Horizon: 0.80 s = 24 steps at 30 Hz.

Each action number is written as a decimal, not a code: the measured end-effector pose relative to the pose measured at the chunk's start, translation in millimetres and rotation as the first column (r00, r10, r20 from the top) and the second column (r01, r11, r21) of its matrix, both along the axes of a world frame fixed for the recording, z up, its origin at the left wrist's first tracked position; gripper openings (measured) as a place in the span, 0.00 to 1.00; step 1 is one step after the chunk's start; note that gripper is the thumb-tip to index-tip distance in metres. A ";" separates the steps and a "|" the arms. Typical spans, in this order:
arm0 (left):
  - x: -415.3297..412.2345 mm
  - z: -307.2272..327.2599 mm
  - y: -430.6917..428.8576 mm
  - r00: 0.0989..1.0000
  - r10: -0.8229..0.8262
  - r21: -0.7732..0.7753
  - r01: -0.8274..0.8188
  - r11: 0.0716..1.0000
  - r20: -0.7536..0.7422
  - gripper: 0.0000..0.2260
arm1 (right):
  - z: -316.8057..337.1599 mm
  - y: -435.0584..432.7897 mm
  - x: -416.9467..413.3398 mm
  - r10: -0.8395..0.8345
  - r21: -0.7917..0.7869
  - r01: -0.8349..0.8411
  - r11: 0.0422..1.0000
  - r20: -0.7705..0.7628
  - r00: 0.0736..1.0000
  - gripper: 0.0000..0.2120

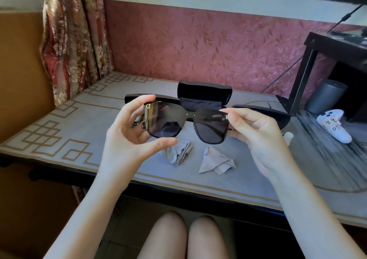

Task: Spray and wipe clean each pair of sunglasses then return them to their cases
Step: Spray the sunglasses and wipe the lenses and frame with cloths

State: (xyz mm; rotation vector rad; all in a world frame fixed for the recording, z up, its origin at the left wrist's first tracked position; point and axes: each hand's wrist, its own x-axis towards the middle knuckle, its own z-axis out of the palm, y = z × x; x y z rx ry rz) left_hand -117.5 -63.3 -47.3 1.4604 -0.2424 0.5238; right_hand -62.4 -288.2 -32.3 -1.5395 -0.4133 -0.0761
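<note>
Black sunglasses (186,122) with dark lenses and a gold hinge mark are held up above the table, lenses facing me. My left hand (127,127) pinches their left corner between thumb and fingers. Their right corner is pinched by my right hand (256,131). Behind them an open black case (204,95) stands with its lid up. A second black case (264,111) lies to the right, and another dark case edge (135,97) shows behind my left hand. Two grey cloths, one folded (177,153) and one crumpled (216,162), lie on the table below the glasses.
The table (59,131) has a grey patterned mat. A white game controller (335,127) lies at the right, beside a black stand (305,76) and a grey cylinder (325,97). A curtain (73,36) hangs at the back left. A translucent object (288,137) peeks out behind my right wrist.
</note>
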 end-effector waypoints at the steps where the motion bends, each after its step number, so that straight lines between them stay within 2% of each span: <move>1: 0.9 -1.3 -1.4 1.000 -0.010 -0.023 0.010 1.000 0.005 0.33 | -0.7 0.9 -0.4 0.016 0.021 -0.015 1.000 -0.022 1.000 0.09; 5: 4.9 -8.4 -2.9 0.999 -0.042 -0.082 0.042 0.996 0.002 0.33 | -3.5 1.1 -0.1 0.068 0.091 -0.060 0.994 -0.080 0.994 0.11; 8: 7.0 -13.1 -3.0 0.999 -0.047 -0.092 0.046 0.995 -0.012 0.33 | -5.4 -1.6 2.5 0.065 0.048 -0.060 0.997 -0.099 0.993 0.10; 10: 8.4 -15.7 -3.0 0.998 -0.057 -0.079 0.056 0.995 -0.018 0.33 | -4.3 -3.9 3.5 0.033 -0.062 -0.039 0.997 -0.088 0.996 0.09; 13: 13.2 -22.5 -0.5 0.999 -0.041 -0.042 0.040 0.998 -0.032 0.33 | 5.6 -4.3 4.3 -0.021 -0.260 0.035 0.965 0.055 0.998 0.08; 15: 15.5 -26.4 -1.8 0.999 -0.041 0.023 0.041 0.999 -0.017 0.33 | 13.9 1.6 2.1 0.038 -0.325 -0.005 0.946 0.096 0.995 0.08; 18: 17.4 -30.2 -10.2 0.998 -0.055 0.122 0.055 0.991 -0.003 0.31 | 15.1 13.1 2.2 0.102 -0.515 -0.011 0.857 0.149 0.984 0.08; 24: 28.6 -37.7 -16.2 0.999 -0.028 0.092 0.032 0.995 -0.041 0.33 | 12.4 15.1 12.1 0.097 -0.641 0.013 0.767 0.137 0.986 0.10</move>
